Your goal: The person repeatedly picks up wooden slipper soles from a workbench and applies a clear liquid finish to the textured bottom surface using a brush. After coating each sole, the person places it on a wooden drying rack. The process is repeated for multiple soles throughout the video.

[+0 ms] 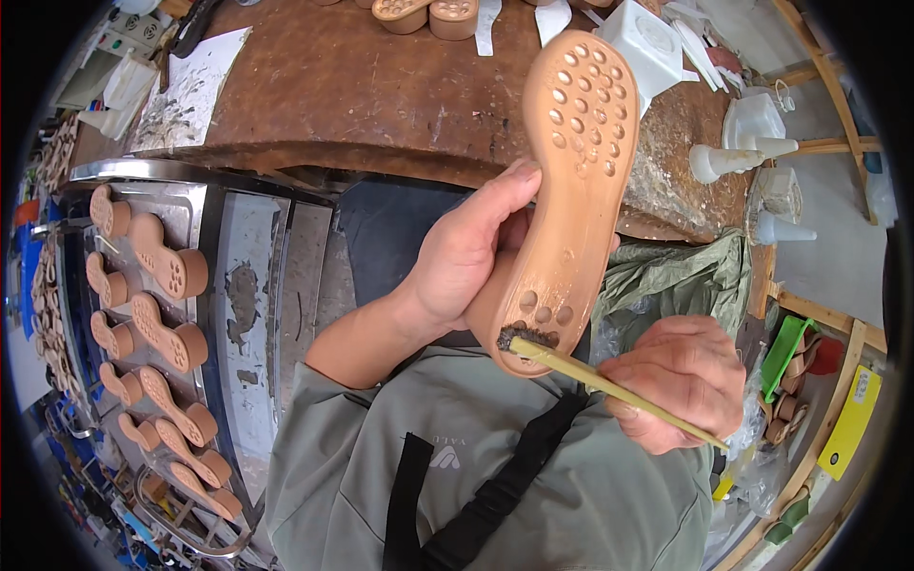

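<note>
A tan shoe sole point(574, 205) with round dimples at its toe and heel is held up in front of my chest. My left hand point(466, 247) grips it round the waist, thumb along the near edge; some fingers are hidden behind it. In my right hand point(678, 383) is a brush point(609, 385) with a pale yellow handle, pinched between thumb and fingers. Its dark bristles touch the heel end, just below the heel dimples. The sole's surface looks wet and shiny in places, mostly near the heel.
A brown worktable point(333, 86) spans the far side, with more soles point(452, 17) at its back edge. A white plastic container point(643, 48) stands behind the held sole. On the left, a metal rack point(190, 195) carries several tan soles point(169, 333). Crumpled green sheeting point(676, 276) hangs at right.
</note>
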A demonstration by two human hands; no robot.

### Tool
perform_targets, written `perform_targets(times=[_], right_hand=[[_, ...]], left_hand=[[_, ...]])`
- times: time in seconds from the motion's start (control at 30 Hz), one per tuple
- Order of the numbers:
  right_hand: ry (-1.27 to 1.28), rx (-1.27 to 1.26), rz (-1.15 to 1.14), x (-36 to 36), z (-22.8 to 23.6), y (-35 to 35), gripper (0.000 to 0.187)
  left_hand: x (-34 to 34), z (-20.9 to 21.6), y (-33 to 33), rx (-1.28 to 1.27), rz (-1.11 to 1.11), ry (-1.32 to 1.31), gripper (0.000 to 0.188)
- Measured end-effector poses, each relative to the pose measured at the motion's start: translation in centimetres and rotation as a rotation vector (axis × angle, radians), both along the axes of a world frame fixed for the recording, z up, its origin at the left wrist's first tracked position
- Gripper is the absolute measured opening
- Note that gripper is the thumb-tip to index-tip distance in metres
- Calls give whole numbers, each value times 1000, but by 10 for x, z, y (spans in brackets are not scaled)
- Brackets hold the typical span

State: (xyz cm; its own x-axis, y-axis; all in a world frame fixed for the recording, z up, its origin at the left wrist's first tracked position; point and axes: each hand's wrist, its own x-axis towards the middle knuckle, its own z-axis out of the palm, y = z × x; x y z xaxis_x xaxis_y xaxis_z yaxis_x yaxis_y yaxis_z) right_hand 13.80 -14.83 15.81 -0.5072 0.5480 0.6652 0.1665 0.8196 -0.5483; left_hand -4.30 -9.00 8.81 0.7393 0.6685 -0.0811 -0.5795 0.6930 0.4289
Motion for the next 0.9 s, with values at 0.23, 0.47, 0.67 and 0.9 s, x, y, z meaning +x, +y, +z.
perform_targets(times=[0.23,0.47,0.67,0.9], right_hand=[[7,29,190,0,4,17,14],[3,-5,419,-1,4,41,12],[-71,-62,555,2,8,56,8],[-189,-125,651,0,14,70,5]], left_hand=[[1,2,-2,-111,-122,11,52],[1,-3,-5,-240,-226,-66,45],[1,-13,-2,-254,-291,-89,40],[9,-5,-2,-305,-345,67,37]])
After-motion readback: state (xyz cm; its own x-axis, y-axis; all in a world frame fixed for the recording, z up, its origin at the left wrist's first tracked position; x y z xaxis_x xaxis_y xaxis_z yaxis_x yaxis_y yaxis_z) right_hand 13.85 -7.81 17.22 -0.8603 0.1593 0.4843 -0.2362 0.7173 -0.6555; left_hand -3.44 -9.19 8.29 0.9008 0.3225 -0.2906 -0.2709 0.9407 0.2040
